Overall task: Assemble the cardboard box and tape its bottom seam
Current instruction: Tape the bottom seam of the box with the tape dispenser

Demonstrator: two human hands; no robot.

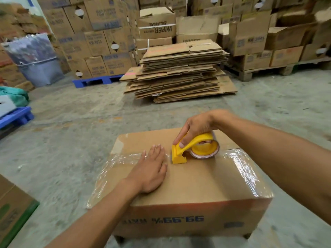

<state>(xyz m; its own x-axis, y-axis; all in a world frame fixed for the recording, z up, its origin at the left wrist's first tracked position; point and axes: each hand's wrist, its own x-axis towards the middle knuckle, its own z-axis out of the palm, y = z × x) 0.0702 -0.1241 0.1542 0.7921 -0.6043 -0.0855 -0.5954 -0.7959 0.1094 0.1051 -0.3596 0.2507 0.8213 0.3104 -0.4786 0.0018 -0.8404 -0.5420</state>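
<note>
The box [188,178] is sitting upside down on the floor in front of the flat cardboard stack [179,72], its flaps folded shut and facing up so the seam can be taped. The left hand [152,169] is lying open and flat on the box top, holding nothing, seemingly pressing the tape down over the seam. Just beside it, the right hand [197,129] is wrapped closed around the yellow dispenser [193,149], pressing its nose to the seam mid-box.

Left hand [152,169] flat on box top [197,179], just left of yellow tape dispenser [189,149] in right hand [197,126], blocking seam leftward. Cardboard nearside of grip bare.
</note>
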